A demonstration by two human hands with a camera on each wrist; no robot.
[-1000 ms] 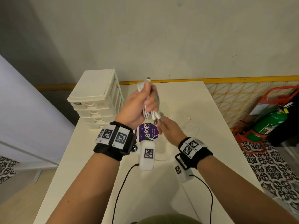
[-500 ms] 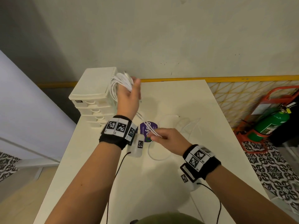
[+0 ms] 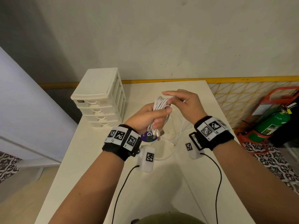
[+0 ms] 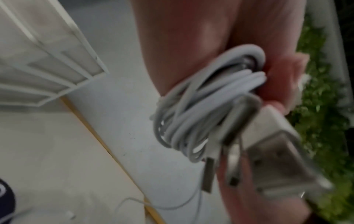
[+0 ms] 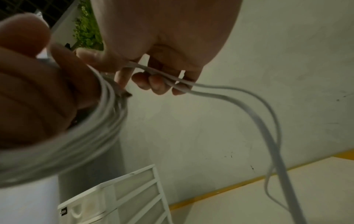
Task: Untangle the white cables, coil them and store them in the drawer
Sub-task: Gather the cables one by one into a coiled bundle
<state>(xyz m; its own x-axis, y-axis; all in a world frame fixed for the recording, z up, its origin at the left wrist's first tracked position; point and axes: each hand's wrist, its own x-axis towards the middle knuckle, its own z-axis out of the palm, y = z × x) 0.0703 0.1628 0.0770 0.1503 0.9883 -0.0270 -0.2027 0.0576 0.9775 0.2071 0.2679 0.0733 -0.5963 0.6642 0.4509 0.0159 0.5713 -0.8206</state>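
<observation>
Partly blurred cable coil (image 4: 203, 109) in hands (image 3: 150, 117)

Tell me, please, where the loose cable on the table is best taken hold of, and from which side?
Pinch the loose cable where its curved loop lies flat on the table, coming straight down from above: it is thin and low, so a side approach would probably slide over it.

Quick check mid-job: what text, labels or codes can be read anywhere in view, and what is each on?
"box", the start cut off: black label on the drawer unit.
"G", partly hidden: purple round sticker on the table.
Square black-and-white codes, no words: wristbands.
Fire extinguisher label: too small to read.
</observation>
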